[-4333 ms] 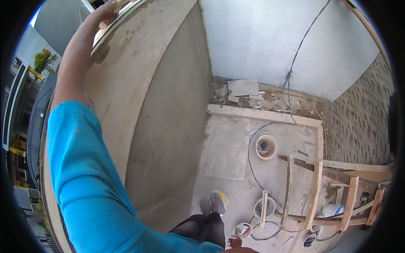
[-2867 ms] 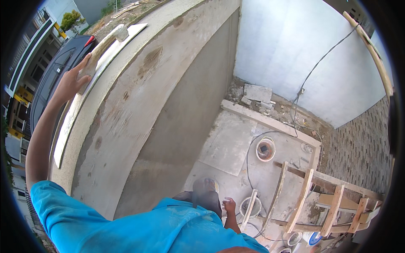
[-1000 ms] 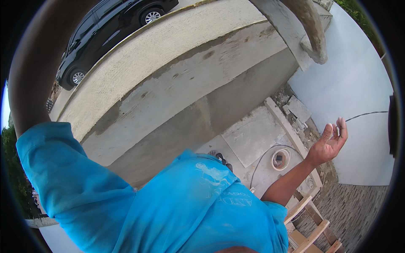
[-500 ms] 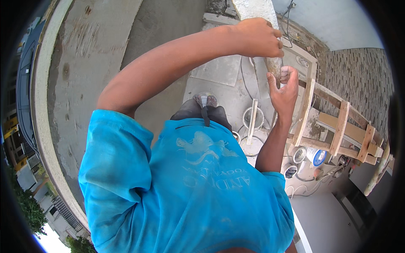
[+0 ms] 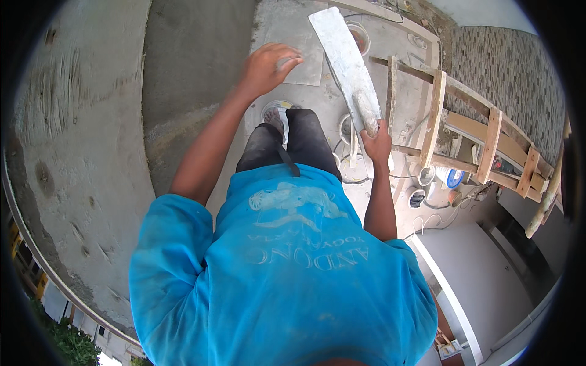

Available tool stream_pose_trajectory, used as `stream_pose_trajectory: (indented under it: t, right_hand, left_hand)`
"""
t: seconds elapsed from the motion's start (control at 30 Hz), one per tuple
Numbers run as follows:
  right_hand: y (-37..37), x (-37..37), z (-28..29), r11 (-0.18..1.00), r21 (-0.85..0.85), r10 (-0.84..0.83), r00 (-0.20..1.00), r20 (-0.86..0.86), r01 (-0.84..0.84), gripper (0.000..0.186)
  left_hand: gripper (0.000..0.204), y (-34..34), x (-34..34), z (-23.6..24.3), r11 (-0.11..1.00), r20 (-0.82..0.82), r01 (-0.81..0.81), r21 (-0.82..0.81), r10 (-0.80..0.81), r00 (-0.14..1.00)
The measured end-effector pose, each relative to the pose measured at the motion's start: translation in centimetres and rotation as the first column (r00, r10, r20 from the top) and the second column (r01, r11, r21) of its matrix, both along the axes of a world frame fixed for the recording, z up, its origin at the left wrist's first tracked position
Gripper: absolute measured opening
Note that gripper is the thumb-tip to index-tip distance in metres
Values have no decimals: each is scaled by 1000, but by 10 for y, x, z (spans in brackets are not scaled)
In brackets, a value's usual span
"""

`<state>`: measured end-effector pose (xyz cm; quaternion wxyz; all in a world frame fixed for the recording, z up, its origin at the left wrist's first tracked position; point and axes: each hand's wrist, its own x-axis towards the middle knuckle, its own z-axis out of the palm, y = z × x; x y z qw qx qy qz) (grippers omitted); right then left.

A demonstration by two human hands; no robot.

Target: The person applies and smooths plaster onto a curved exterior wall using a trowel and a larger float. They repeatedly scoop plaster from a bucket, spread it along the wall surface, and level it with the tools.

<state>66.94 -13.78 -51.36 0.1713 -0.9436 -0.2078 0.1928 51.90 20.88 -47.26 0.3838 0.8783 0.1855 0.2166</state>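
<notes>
My right hand (image 5: 376, 145) is closed around the near end of the handle of a long plastering trowel (image 5: 342, 55). Its pale rectangular blade, smeared with plaster, reaches up and away to the left, with the handle side facing me. Off to the left of the blade is my left hand (image 5: 268, 67), apart from the trowel. Its fingers are curled, the thumb close to the fingertips; a greyish patch shows between them, and whether it is something held I cannot make out.
A rough plastered surface (image 5: 85, 152) runs along the left. Right of me stands a wooden ladder-like frame (image 5: 434, 116) near a striped stone-patterned wall (image 5: 506, 79). Several buckets, one with a blue lid (image 5: 455, 178), and loose cables lie on the floor below.
My left hand has left the trowel and moved left. My right hand, fingers raised beside the tool before, now grips its handle lower down. The blade has come fully into view.
</notes>
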Motion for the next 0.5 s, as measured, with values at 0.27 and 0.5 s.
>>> stream_pose_trajectory:
  t: [0.27, 0.5]
  right_hand:
    - [-76, -20, -59, 893, -445, -154, 975, -160, 68, 71]
    - [-92, 31, -125, 797, -600, -105, 961, -257, -73, 76]
  left_hand:
    - [44, 4, -143, -63, 772, -375, -487, -409, 345, 860]
    - [19, -17, -195, -110, 804, -161, -594, 21, 589, 792]
